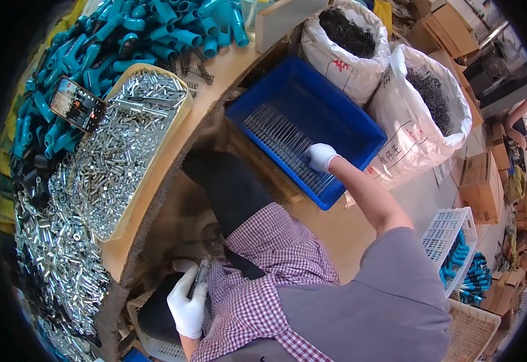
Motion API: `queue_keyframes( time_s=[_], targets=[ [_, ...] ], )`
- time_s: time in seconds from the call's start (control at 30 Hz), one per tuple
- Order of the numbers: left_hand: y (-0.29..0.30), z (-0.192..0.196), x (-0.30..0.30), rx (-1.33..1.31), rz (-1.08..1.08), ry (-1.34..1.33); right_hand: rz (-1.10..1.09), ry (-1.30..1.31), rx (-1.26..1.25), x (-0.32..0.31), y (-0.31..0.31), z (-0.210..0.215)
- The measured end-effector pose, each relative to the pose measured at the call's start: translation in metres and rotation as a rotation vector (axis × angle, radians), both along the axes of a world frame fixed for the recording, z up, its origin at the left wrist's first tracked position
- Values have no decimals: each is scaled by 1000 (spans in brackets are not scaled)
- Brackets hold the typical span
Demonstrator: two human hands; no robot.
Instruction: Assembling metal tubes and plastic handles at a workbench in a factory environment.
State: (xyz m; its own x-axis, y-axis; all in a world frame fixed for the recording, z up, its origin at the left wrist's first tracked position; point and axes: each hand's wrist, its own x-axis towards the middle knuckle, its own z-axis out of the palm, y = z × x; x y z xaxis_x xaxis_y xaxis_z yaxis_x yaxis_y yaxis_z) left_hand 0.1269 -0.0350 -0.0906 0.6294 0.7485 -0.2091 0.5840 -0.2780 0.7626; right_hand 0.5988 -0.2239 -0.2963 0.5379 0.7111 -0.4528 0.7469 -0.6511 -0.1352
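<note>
My right hand, in a white glove, reaches into a blue plastic bin. Its fingers are drawn together at the end of a row of thin metal rods laid side by side; what they grip is hidden. Low in front of me, close to my checkered apron, my left hand is also gloved in white. Its fingers are closed round a short, shiny metal cylinder that points upward.
On the left, a bench bears a tray of small metal parts, a pile of teal plastic handles and a phone. Two white sacks of dark springs or wires stand behind the bin. A white crate is at right.
</note>
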Motion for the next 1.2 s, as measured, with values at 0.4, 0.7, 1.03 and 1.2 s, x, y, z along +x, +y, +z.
queue_keyframes(
  time_s=[0.4, 0.7, 1.03, 1.2],
  targets=[
    [-4, -2, 1, 30, -74, -24, -11, 1, -382, -50, -15, 25],
    [-4, -4, -18, 23, -47, -80, 44, 50, -460, -51, -17, 21],
    [2, -10, -60, -173, 121, -150, 125, 298, -699, -48, 21, 63],
    [10, 13, -63, -423, 337, -265, -250, 669, 201, -63, 70, 171]
  ],
)
